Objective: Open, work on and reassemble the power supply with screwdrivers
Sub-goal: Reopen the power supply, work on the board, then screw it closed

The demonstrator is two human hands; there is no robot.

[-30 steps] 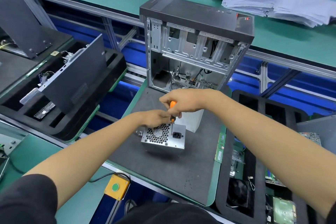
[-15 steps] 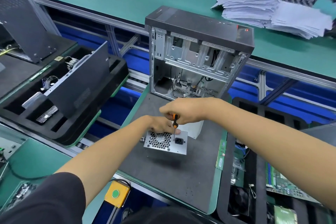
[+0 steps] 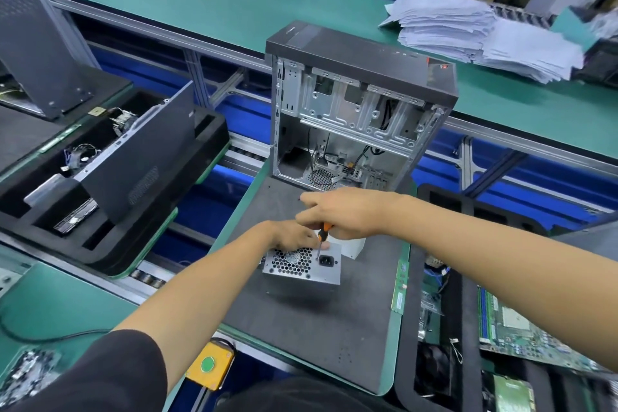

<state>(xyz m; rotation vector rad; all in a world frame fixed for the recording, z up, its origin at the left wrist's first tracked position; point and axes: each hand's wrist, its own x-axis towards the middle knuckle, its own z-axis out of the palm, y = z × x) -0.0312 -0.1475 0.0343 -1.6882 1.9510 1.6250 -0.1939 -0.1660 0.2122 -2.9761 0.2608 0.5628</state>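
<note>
The silver sheet-metal power supply box [image 3: 302, 266] sits near the centre of the dark grey work mat [image 3: 334, 328], at about 6 o'clock from the open black-topped desktop computer case [image 3: 359, 104], which stands upright at the mat's far edge. The box's face with the honeycomb fan grille and black mains socket is turned up toward the camera.

The left hand [image 3: 294, 237] rests on the far top edge of the box, its fingers laid over the housing to steady it; whether they curl behind the edge cannot be told. The right hand [image 3: 341, 212] holds the orange-and-black-handled screwdriver [image 3: 321, 237], fingers curled round the handle, with the thin shaft pointing down onto the face between the grille and the socket.

As a judgement, the task is at an early stage: the unit is already out of the case and on the tabletop, and the driver is at a screw on its face, but the housing looks closed, with no cover lifted and no loose screws visible beside it. Whether this screw is going out or in cannot be told. If it is coming out, opening the housing, the work inside and the whole reassembly all remain.
</note>
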